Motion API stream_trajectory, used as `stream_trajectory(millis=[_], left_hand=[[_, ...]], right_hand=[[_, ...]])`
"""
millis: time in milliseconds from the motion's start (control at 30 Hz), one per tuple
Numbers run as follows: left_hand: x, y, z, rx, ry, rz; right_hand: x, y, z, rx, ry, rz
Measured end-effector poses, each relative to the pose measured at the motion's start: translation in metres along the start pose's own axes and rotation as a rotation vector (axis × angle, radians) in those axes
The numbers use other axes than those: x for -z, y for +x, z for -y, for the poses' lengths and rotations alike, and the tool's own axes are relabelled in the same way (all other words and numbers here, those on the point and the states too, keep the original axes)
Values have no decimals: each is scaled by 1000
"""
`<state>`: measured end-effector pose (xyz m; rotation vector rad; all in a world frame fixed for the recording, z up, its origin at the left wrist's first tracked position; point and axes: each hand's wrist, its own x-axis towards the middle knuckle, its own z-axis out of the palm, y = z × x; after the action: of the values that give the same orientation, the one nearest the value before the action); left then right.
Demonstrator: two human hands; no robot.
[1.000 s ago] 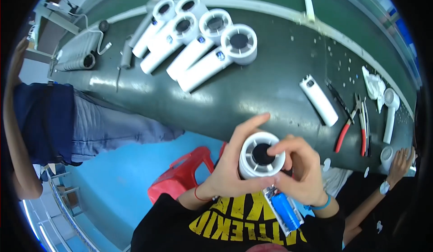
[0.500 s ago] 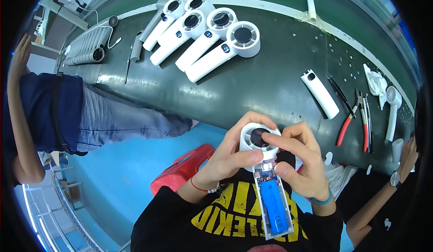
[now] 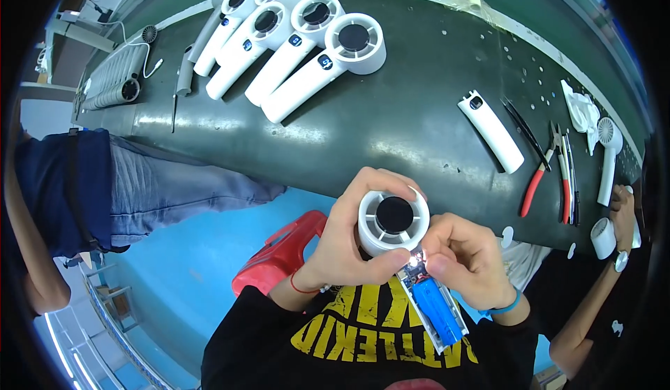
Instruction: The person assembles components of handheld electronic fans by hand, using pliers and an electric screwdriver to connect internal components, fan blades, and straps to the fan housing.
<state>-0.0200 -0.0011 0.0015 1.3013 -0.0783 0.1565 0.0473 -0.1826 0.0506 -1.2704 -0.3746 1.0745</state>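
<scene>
A partly opened handheld fan (image 3: 423,228) is in front of my chest, its round white head up and its handle slanting down to the right. My left hand (image 3: 349,233) is wrapped round the fan head's left side, thumb below the rim. Closed beside the handle, my right hand (image 3: 466,261) has thumb and fingertips pinched at the circuit board (image 3: 415,269), where a small light glows. Whatever those fingertips grip is hidden. Below the board, a blue cylindrical battery (image 3: 437,310) lies in the open handle shell.
Several white fans (image 3: 303,93) lie at the back left, near grey ones (image 3: 105,90). On the right are a white handle cover (image 3: 492,132), black tweezers (image 3: 525,130), red-handled cutters (image 3: 536,184) and a small fan (image 3: 607,163). Co-workers stand left and right; one's hand (image 3: 623,212) touches the table.
The fan head has tilted to face up more, and my right fingers have moved from its centre down to the board. A light now shows there. The right co-worker's hand has moved up.
</scene>
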Motion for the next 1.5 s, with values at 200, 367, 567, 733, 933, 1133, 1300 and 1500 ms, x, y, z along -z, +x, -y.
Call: stream_trajectory(millis=[200,367,567,733,933,1133,1300,1500], left_hand=[[-5,-2,4,-18,-47,-56],[-3,-11,-1,13,-34,-66],[-7,-18,-2,65,-41,-97],[-3,-19,-10,7,68,-41],[6,-8,-16,-101,222,31],[6,-7,-8,23,-72,-134],[21,-19,2,-20,-5,-83],[27,-6,1,6,-42,-253]], right_hand=[[-4,2,-36,140,236,4],[-10,4,-30,214,-88,-62],[-15,2,-39,269,-33,-34],[-10,-4,-41,369,-126,-40],[-12,-15,-28,0,189,90],[-8,-16,-18,90,174,-26],[2,0,5,332,-531,7],[43,18,23,406,-1589,-731]])
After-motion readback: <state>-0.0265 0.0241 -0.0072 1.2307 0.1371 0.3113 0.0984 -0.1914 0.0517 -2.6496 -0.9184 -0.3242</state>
